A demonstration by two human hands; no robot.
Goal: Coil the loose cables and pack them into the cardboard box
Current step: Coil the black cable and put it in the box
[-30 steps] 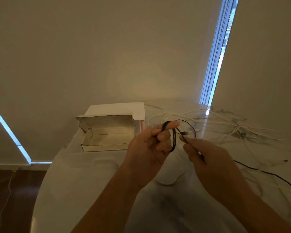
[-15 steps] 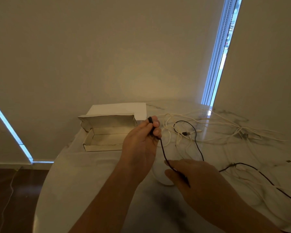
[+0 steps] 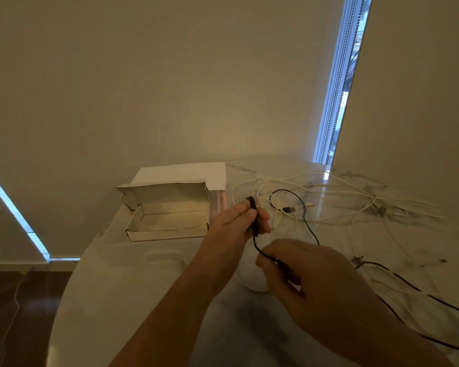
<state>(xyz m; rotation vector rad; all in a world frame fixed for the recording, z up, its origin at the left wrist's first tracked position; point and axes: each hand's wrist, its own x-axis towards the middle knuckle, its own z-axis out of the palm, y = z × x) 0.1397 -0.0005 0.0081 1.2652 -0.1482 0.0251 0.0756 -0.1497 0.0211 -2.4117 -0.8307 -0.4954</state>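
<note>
My left hand [image 3: 236, 223] is raised over the table's middle, fingers closed on a small coil of the black cable [image 3: 304, 213]. From the coil the cable drops a short way into my right hand [image 3: 310, 282], which pinches it lower down and nearer to me. Its USB plug lies loose on the table behind the hands. A tail of black cable runs off to the right edge. The open cardboard box [image 3: 167, 231] sits to the left of my left hand and looks empty. Several white cables [image 3: 355, 200] lie tangled at the back right.
The white marble table [image 3: 133, 287] has a rounded front-left edge with dark wood floor below it. A white sheet [image 3: 180, 172] lies behind the box against the wall. A small metal plug [image 3: 357, 260] rests right of my right hand.
My right hand slid down the black cable, away from the left hand and toward me. The loop in my left hand tightened into a small coil. The cable's far loop dropped onto the table.
</note>
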